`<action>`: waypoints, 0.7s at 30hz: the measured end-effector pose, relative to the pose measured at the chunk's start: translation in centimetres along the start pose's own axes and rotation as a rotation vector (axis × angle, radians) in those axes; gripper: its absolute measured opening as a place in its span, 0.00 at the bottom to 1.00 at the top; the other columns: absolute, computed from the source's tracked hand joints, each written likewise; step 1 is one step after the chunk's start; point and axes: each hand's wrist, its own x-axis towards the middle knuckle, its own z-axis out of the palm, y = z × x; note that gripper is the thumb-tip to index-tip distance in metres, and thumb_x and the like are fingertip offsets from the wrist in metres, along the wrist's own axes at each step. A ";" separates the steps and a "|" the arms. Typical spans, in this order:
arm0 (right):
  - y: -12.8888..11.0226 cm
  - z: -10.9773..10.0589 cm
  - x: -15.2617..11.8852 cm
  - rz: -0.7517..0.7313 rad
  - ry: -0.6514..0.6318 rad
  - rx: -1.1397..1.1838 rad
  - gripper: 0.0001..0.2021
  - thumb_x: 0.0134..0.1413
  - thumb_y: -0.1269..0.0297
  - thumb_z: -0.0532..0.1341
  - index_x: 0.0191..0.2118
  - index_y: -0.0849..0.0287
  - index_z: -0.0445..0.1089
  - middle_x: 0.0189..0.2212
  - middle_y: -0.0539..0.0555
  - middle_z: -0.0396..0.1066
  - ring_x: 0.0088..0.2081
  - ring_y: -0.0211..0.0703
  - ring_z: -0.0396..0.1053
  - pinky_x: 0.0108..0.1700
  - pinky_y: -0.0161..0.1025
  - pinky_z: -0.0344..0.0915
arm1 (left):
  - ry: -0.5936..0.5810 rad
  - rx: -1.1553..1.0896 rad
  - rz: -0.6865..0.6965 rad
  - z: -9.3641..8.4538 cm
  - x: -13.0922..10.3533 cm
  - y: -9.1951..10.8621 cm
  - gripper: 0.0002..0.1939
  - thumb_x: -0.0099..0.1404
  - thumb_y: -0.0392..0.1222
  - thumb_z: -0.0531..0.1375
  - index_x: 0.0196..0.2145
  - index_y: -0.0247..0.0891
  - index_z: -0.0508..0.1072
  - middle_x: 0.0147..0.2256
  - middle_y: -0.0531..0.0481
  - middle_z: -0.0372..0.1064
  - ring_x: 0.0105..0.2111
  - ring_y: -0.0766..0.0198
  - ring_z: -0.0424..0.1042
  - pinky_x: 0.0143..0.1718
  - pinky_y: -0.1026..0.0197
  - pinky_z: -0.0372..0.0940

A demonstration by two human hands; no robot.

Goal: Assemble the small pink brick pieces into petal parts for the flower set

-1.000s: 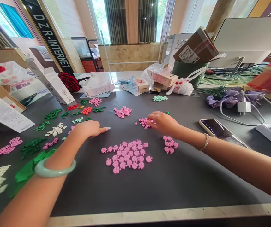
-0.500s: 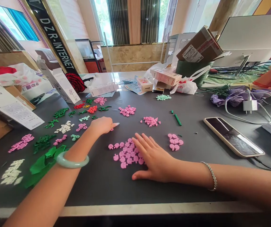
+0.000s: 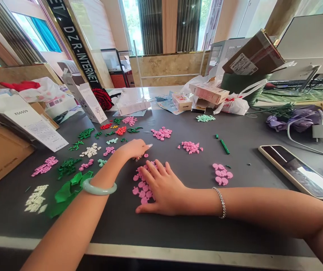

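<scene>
My right hand lies flat with fingers spread over a heap of round pink plastic pieces, hiding part of it. Just beyond it, my left hand is low over the table, index finger stretched out and the other fingers bent downward, partly hidden. One small pink piece lies beside its fingertips. I see nothing held in either hand. Farther out are a pile of small pink pieces and another pink pile. Several round pink pieces form a group to the right.
Sorted green pieces, white pieces and cream pieces lie at left, near green sheet-like pieces. A phone and a green stick are at right. Boxes stand at the left edge.
My right hand has slid left across the round pink pieces, bunching them nearer my left hand. My left hand's fingers have bent down more. The view has shifted slightly.
</scene>
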 end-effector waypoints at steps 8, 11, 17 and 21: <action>-0.1 0.0 0.1 -0.038 0.010 0.004 0.51 0.45 0.30 0.48 0.65 0.68 0.44 0.65 0.69 0.42 0.63 0.73 0.37 0.58 0.68 0.41 | -0.049 -0.020 0.045 -0.3 -0.4 -0.5 0.27 0.60 0.62 0.47 0.22 0.37 0.68 0.18 0.46 0.69 0.16 0.62 0.64 0.23 0.61 0.57; 0.2 -0.7 -0.3 -0.066 0.068 -0.030 0.50 0.44 0.30 0.48 0.64 0.66 0.47 0.64 0.67 0.44 0.63 0.71 0.39 0.58 0.66 0.44 | -0.050 0.005 0.071 0.0 -0.2 -0.3 0.26 0.59 0.62 0.48 0.19 0.38 0.66 0.17 0.46 0.68 0.16 0.63 0.63 0.22 0.62 0.55; 4.7 -5.0 -1.6 0.099 0.266 -0.257 0.34 0.54 0.41 0.52 0.58 0.62 0.59 0.61 0.64 0.53 0.59 0.64 0.50 0.57 0.58 0.52 | -0.057 0.054 0.150 0.0 0.4 -0.7 0.22 0.53 0.60 0.57 0.17 0.40 0.60 0.14 0.52 0.61 0.17 0.64 0.60 0.22 0.63 0.51; 9.8 -7.6 -3.2 0.382 0.142 -0.291 0.15 0.59 0.60 0.54 0.48 0.60 0.68 0.49 0.61 0.67 0.48 0.53 0.64 0.45 0.46 0.63 | -0.081 0.012 0.201 -0.1 0.4 -1.0 0.22 0.54 0.60 0.56 0.17 0.40 0.58 0.15 0.54 0.59 0.17 0.65 0.58 0.21 0.63 0.49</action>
